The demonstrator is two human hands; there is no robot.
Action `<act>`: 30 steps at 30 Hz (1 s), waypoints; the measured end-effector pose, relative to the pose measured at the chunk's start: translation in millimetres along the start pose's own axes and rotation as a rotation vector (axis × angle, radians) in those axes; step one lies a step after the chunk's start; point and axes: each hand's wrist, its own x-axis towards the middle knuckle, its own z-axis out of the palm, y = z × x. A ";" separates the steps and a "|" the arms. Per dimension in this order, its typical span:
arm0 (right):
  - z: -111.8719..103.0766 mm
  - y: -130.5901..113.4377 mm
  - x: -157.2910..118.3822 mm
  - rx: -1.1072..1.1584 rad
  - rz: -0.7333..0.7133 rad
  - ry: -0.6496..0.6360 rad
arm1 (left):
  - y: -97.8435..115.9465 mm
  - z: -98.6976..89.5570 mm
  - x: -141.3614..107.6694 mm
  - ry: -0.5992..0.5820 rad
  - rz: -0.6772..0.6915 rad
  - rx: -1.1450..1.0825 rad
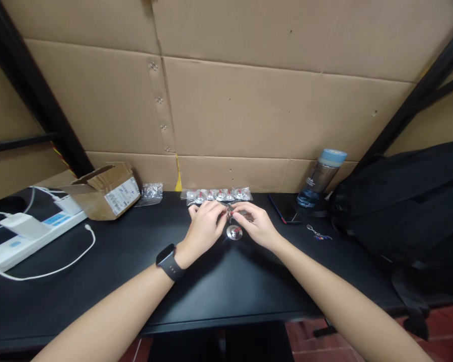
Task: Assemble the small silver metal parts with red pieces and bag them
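Note:
My left hand, with a black watch on its wrist, is closed around a small silver finger cymbal with a red strap. Thumb and fingers of my right hand pinch at the red strap of the same piece, just above the tabletop. My fingers hide most of it. Right below them, a second silver finger cymbal lies on the black table, its red strap on top. Behind my hands a row of several more cymbals in clear plastic bags lies along the cardboard wall.
To the left stand an opened cardboard box, a crumpled clear bag and a white power strip with cables. On the right are a phone, a water bottle, a keychain and a black backpack.

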 end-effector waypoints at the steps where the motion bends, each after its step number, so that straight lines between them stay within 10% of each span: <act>1: -0.4 0.4 0.3 -0.015 -0.008 -0.014 | 0.4 0.0 -0.4 -0.001 0.009 -0.002; 30: -39.2 -4.1 8.6 -0.383 -0.212 -0.236 | -27.4 14.7 0.0 -0.270 0.155 0.068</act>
